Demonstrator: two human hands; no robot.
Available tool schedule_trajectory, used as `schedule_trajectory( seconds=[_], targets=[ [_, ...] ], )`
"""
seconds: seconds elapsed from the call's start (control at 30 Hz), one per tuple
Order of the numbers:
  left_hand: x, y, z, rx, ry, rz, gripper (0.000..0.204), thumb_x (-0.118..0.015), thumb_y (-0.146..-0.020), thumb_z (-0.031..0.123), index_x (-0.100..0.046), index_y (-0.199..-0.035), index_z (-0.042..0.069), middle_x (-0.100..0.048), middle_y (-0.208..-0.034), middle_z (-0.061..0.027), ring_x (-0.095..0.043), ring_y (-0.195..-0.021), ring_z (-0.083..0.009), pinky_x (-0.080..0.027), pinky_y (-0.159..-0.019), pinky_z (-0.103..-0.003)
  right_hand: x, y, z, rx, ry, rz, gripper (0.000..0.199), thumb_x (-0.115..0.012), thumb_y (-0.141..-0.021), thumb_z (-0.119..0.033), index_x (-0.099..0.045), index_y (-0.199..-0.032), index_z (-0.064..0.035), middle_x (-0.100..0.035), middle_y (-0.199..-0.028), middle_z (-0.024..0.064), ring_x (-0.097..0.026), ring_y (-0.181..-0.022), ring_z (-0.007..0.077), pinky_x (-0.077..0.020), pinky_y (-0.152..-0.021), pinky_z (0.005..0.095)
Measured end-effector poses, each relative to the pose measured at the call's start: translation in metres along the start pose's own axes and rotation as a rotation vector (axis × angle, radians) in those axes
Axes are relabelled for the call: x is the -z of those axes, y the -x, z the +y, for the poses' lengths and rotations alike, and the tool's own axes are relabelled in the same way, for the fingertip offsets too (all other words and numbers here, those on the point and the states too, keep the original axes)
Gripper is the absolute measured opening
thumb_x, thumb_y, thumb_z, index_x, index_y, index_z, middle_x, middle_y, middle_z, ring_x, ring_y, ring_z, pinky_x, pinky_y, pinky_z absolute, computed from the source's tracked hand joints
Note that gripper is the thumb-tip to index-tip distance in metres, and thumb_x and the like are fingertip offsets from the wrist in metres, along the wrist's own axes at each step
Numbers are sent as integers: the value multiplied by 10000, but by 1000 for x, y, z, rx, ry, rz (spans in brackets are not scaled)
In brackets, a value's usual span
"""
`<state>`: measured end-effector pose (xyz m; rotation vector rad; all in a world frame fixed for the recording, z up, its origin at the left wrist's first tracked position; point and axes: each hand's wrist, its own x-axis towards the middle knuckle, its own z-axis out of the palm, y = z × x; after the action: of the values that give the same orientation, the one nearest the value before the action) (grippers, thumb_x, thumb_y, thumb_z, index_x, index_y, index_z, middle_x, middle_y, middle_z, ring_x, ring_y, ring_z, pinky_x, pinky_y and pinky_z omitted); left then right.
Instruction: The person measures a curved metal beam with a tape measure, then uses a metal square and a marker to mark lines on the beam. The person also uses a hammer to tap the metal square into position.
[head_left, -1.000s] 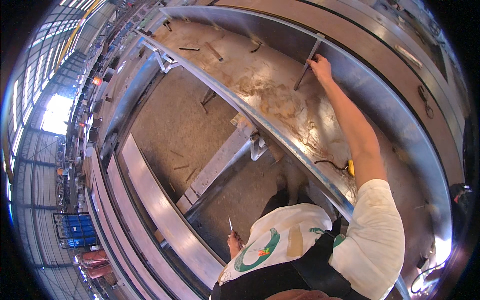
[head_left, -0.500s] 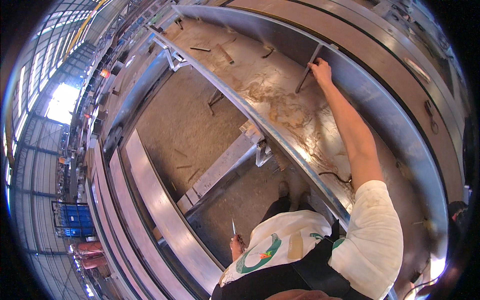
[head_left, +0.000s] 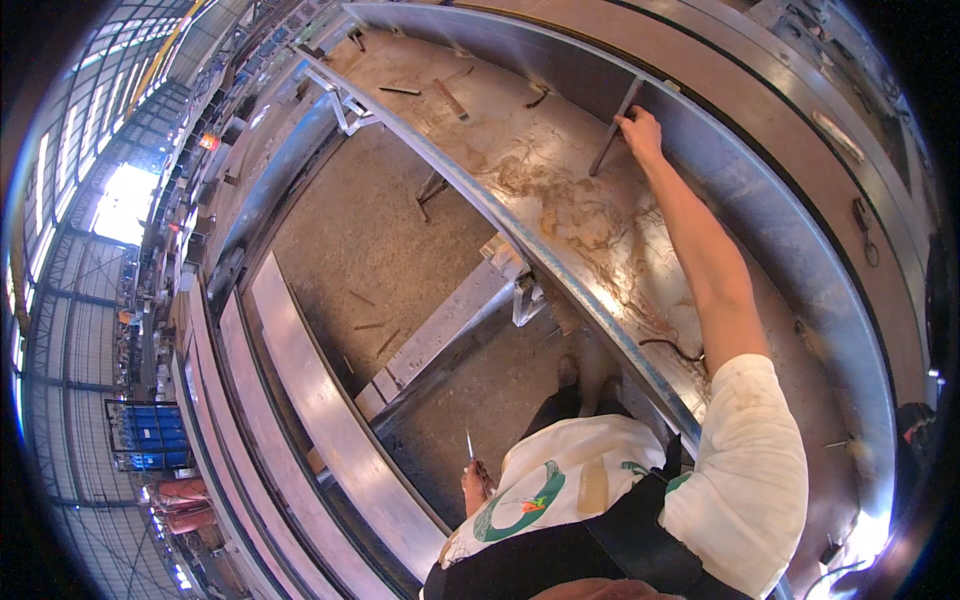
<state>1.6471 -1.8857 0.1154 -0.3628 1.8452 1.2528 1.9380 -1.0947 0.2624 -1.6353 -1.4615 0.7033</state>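
My right arm reaches out over a large steel beam. My right hand (head_left: 640, 132) is closed on a narrow flat metal bar (head_left: 602, 158), holding it near the middle. The bar slants, its upper end by the top edge of the beam's far flange (head_left: 720, 150) and its lower end over the web (head_left: 570, 210). Low at my side, my left hand (head_left: 473, 487) is closed around a thin, pointed, pale tool (head_left: 469, 443); its exact kind is too small to tell.
Loose metal pieces (head_left: 450, 98) and a bent dark rod (head_left: 670, 348) lie on the beam's web. A trestle support (head_left: 440, 325) runs under the beam. Long steel plates (head_left: 330, 390) lie at left. Another beam (head_left: 800, 140) extends beyond the far flange.
The view has shifted slightly. Both hands and the flat bar keep nearly the same places against the beam.
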Motion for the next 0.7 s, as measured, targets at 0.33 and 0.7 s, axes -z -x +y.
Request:
schedule_trajectory(
  seconds=[0.33, 0.7],
  targets=[
    [12, -16, -13, 31, 65, -9, 286, -631, -961, 385, -622, -830, 131, -477, -561, 36, -421, -406, -102, -316, -374, -258, -4, 7, -24, 24, -29, 1, 427, -707, -825, -318, -683, -1119, -11, -728, -967, 167, -703, -910, 289, -525, -829, 403],
    [5, -1, -7, -2, 53, -56, 282, -641, -956, 393, -621, -866, 127, -485, -567, 35, -405, -395, -97, -304, -367, -254, -21, -3, -9, 48, 47, 65, 589, -730, -821, -371, -643, -1266, 5, -723, -810, 107, -703, -748, 224, -525, -736, 360]
  ],
)
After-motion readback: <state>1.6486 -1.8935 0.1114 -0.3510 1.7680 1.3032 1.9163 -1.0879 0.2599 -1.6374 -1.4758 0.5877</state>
